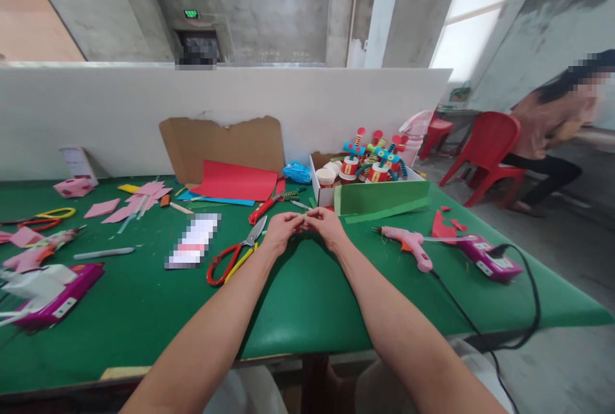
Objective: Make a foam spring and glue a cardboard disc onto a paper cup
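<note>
My left hand (282, 229) and my right hand (327, 225) meet above the green table, fingertips pinched close together. Whatever sits between them is too small to make out. Just left of my left hand lie scissors (235, 259) with red and yellow handles, blades spread. Beyond the fingers are a red utility knife (262, 210) and a dark green coiled strip (288, 196). A pink glue gun (406, 241) rests on the table to the right of my right hand, its nozzle towards me.
An open box (382, 199) at the back holds paper-cup figures (352, 164). Red paper (237, 181) leans by a cardboard sheet (221, 145). Purple power strips (490, 259) lie at both sides, one with a trailing black cable (535, 298). A seated person (552, 119) is at right, behind a red chair (490, 145).
</note>
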`<move>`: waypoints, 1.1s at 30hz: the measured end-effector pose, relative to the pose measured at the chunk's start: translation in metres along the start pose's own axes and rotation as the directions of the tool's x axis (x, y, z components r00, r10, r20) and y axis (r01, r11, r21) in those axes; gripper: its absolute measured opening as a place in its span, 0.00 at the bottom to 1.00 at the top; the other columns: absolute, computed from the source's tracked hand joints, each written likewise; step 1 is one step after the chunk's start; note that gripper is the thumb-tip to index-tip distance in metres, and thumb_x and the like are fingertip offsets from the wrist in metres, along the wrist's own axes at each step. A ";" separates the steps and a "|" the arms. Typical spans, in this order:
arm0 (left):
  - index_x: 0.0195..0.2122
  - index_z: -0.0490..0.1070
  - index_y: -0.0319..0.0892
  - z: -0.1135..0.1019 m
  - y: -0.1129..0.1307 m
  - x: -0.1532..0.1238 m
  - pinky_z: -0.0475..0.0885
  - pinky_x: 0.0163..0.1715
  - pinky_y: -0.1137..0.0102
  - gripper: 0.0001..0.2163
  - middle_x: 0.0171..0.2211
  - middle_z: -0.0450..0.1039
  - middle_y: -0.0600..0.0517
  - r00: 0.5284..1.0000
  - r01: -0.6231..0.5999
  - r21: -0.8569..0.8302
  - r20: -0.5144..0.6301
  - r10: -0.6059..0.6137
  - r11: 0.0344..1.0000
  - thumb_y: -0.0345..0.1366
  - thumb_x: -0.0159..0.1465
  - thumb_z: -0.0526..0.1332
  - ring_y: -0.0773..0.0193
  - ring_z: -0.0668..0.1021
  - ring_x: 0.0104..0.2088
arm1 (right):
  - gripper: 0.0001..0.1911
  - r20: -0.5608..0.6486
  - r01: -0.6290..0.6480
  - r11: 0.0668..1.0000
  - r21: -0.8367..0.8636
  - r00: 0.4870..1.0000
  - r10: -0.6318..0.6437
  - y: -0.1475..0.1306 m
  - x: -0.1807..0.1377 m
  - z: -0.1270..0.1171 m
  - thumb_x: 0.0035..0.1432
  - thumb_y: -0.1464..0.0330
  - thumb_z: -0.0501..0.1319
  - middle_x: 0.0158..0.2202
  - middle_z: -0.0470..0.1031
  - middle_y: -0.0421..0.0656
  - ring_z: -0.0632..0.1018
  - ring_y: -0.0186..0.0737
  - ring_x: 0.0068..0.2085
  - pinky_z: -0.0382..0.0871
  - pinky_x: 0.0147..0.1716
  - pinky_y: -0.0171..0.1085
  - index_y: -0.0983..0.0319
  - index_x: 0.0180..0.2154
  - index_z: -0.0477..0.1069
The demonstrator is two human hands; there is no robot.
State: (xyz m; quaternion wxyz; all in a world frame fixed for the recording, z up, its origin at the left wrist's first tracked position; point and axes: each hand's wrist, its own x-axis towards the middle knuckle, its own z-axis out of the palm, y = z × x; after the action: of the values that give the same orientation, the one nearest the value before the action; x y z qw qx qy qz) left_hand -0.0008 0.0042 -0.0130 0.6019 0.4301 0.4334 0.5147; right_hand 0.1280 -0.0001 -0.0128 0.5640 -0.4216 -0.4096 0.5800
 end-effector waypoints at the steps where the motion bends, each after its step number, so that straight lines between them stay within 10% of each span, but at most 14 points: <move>1: 0.25 0.73 0.36 0.000 0.000 0.000 0.66 0.24 0.73 0.18 0.20 0.73 0.52 1.000 -0.006 0.007 -0.006 0.006 1.000 0.41 0.37 0.74 0.71 0.71 0.20 | 0.14 0.004 0.003 1.000 0.002 1.000 -0.003 0.000 0.000 0.000 0.34 0.71 0.73 0.19 0.74 0.37 0.74 0.30 0.21 0.74 0.29 0.34 0.63 0.24 0.70; 33: 0.26 0.72 0.37 -0.004 -0.001 0.003 0.64 0.23 0.74 0.18 0.21 0.72 0.54 0.998 -0.048 -0.021 -0.031 0.047 0.999 0.38 0.37 0.75 0.72 0.70 0.20 | 0.13 -0.019 -0.007 0.999 0.035 1.000 0.007 0.004 0.001 0.004 0.37 0.69 0.73 0.20 0.74 0.37 0.74 0.30 0.23 0.72 0.30 0.33 0.64 0.26 0.72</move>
State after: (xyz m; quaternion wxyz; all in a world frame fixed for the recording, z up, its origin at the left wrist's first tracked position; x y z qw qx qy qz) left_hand -0.0043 0.0073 -0.0152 0.5875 0.4258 0.4264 0.5402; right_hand 0.1235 0.0011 -0.0153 0.5732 -0.4186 -0.3924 0.5849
